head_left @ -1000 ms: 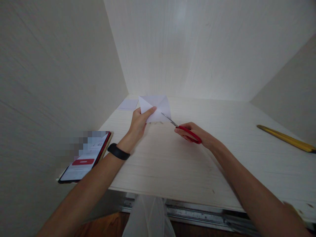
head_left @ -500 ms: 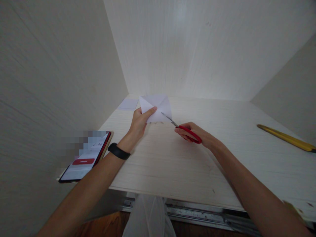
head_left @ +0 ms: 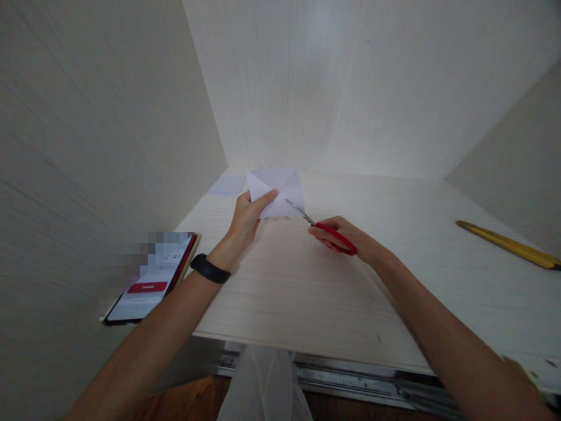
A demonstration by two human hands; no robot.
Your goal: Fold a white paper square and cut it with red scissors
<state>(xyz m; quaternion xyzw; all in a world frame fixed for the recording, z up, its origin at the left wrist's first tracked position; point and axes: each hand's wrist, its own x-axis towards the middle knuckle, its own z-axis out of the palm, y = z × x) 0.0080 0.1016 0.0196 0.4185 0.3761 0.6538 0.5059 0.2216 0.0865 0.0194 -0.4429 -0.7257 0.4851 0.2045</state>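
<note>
A creased square of white paper [head_left: 287, 180] is pinched in my left hand [head_left: 252, 211], thumb on top and the other fingers mostly hidden beneath. My right hand [head_left: 339, 234] is closed around the red handles of a pair of scissors [head_left: 335, 237]. Their metal blades point up and left, across the lower right corner of the paper, with one tip lying over it near its middle. A black band circles my left wrist.
Flat on the pale board [head_left: 284, 280] at the back left lies another piece of paper [head_left: 228, 185]. A phone [head_left: 146, 298] with a lit screen is beside my left forearm. At the right is a yellow-handled tool [head_left: 504, 242]. White walls rise at the left, back and right.
Both hands, the paper and the scissors have hardly moved. The clock on the phone screen has gone up by one.
</note>
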